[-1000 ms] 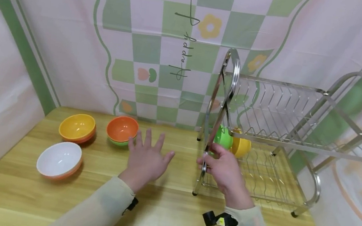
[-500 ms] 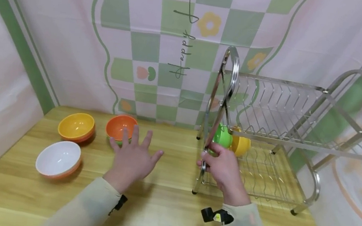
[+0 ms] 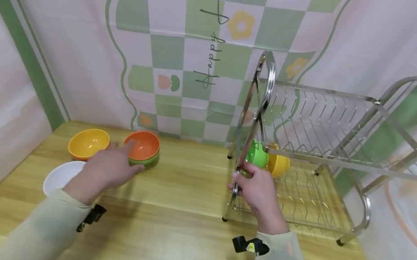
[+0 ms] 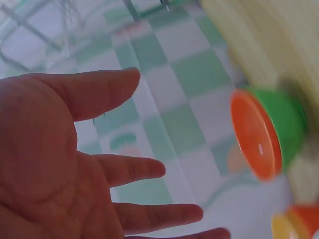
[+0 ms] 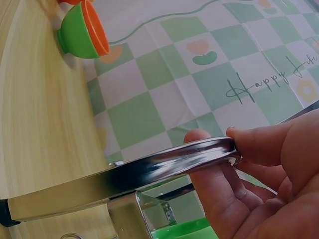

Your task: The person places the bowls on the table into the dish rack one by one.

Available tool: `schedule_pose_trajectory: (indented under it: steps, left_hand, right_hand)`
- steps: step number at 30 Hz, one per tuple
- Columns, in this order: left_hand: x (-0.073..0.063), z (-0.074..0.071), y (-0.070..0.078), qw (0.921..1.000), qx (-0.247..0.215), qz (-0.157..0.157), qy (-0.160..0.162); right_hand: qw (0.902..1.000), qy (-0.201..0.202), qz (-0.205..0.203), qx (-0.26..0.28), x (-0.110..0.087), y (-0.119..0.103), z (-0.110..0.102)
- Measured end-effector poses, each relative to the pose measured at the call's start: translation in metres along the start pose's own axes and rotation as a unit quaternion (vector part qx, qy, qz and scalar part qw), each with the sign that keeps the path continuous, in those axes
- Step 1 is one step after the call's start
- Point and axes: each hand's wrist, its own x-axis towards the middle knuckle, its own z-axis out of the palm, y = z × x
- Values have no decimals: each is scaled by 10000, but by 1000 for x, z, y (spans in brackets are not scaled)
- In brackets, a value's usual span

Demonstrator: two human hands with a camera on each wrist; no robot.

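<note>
My left hand (image 3: 105, 170) hovers over the left side of the table, fingers spread and holding nothing. Close by are an orange bowl (image 3: 144, 146) nested in a green bowl (image 3: 149, 160), a yellow bowl (image 3: 85, 142) stacked on an orange one, and a white-lined bowl (image 3: 62, 176) partly hidden by the hand. My right hand (image 3: 261, 197) grips the front left post of a two-tier metal dish rack (image 3: 344, 163), thumb and fingers around the tube. On the rack's lower tier, a green bowl (image 3: 257, 156) and a yellow bowl (image 3: 279, 165) stand on their sides.
The wooden table (image 3: 174, 243) runs up to a checkered cloth backdrop (image 3: 168, 51). Cloth walls also close off both sides. The rack's upper tier stands over the two tipped bowls on the right.
My left hand has swung left across the table, from in front of the orange-and-green bowls to between the stacks. The right hand keeps its hold on the rack post.
</note>
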Motion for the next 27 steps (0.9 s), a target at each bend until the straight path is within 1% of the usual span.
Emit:
schedule_pose_trajectory:
  steps: [3,6,7,9,11,13,14,16,18,19,21,23,25,27]
  left_hand:
    - [-4,-12,-26,9998,83,-167,104]
    - [-7,-21,-58,9988,176,-350,280]
    - [-7,-23,-69,9986,180,-373,336]
    - [-9,-28,-90,9987,103,-389,326]
    - [-11,-33,-110,9992,-5,-338,203]
    - [-13,-38,-129,9985,-426,-306,-155]
    - [-14,-40,-136,9965,-689,-309,-368]
    - [-16,-43,-150,9882,-1280,-360,-758]
    - [-17,-43,-161,9758,-1824,-502,-1095]
    - [-17,-43,-165,9714,-1978,-571,-1185]
    - [-18,-41,-175,9660,-2129,-696,-1288]
    - [-18,-37,-184,9582,-2337,-851,-1413]
    - [-18,-32,-192,9476,-2638,-1009,-1491]
    - [-17,-26,-200,9315,-3093,-1084,-1576]
  right_hand:
    - [10000,2,-1,-9,0,-1,0]
    - [10000,-13,-5,15,0,-2,-1]
    - [10000,-16,-3,33,0,-2,-1]
    - [10000,-18,-1,69,0,-2,-1]
    - [10000,-17,-14,93,0,-1,0]
    - [9999,-28,-24,111,0,-1,0]
    - [9999,-32,-31,115,0,0,0]
    - [9999,-34,-39,122,0,0,0]
    - [9999,-31,-33,122,0,1,0]
    - [9999,-27,-32,127,0,1,0]
    - [9999,-16,-29,128,0,1,0]
    - [9999,-15,-30,134,0,1,0]
    - [9999,-14,-30,138,0,1,0]
    - [9999,0,-27,136,0,1,-1]
